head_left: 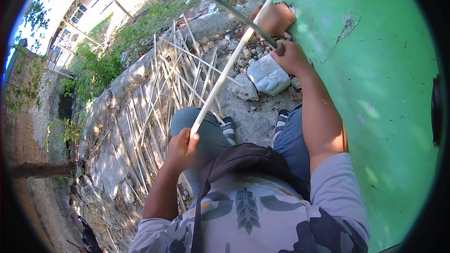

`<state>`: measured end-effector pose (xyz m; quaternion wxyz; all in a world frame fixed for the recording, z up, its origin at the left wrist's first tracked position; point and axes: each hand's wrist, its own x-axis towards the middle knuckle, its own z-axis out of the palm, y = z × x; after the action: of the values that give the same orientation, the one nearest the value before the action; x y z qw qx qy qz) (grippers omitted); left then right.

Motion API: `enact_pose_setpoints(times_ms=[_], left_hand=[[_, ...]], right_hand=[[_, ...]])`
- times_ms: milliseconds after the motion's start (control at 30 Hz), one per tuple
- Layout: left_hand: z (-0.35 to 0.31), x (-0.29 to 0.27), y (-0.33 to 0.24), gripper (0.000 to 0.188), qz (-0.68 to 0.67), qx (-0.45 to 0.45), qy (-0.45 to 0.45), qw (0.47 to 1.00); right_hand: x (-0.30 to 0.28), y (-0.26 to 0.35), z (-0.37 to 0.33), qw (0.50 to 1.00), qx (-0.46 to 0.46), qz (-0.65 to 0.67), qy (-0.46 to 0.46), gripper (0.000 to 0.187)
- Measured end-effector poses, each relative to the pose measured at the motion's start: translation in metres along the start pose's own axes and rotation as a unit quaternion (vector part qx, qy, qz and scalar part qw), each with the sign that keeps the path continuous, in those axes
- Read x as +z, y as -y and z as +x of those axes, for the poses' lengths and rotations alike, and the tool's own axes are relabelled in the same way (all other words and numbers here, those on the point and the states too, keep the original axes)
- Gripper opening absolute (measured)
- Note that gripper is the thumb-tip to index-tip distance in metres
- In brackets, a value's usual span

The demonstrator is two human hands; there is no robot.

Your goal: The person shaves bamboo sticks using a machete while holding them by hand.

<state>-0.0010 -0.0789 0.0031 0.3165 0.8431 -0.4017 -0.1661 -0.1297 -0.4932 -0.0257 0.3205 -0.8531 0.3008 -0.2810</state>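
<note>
My left hand (182,149) is closed round the lower end of a long pale strip of split wood or cane (228,65), its thumb lying along the strip. The strip slants up and away to the right. In my right hand (291,58) is the dark handle of a machete (229,10), whose long blade points up to the left. The blade crosses the strip near its upper part; whether the two touch I cannot tell. Beyond the crossing lies a rounded reddish-brown clay object (276,18), partly hidden and blurred.
Many pale strips (154,98) lie heaped on the ground at left. A white rock (268,74) and a grey stone (242,87) sit ahead of my feet among rubble. A green wall (375,89) rises close on my right. Low stonework (101,117) edges the left side.
</note>
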Motion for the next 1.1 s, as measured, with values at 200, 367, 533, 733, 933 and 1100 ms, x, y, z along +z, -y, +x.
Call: enact_pose_setpoints(times_ms=[200,367,533,733,933,1100], left_hand=[[-0.027,-0.036,0.007,0.031,0.041,-0.027,0.017,0.999],[-0.051,-0.032,0.021,0.025,0.035,-0.016,-0.006,0.999],[-0.076,-0.037,0.030,0.022,0.067,-0.039,-0.009,0.997],[-0.089,-0.028,0.036,0.021,0.042,-0.056,-0.008,0.998],[-0.090,-0.035,0.032,0.019,0.048,-0.044,-0.025,0.998],[-0.101,-0.030,0.036,0.020,0.019,-0.091,-0.017,0.996]], right_hand=[[0.001,0.043,-0.007,0.996,-0.063,-0.055,0.030,0.018],[0.007,0.039,-0.015,0.974,-0.189,-0.113,0.056,0.017],[0.007,0.038,-0.015,0.991,-0.108,-0.044,0.071,0.021],[0.027,0.063,-0.028,0.967,-0.218,-0.088,0.098,0.015],[0.018,0.035,-0.012,0.990,-0.095,-0.062,0.078,0.019],[0.031,0.046,-0.027,0.984,-0.165,-0.054,0.046,0.021]])
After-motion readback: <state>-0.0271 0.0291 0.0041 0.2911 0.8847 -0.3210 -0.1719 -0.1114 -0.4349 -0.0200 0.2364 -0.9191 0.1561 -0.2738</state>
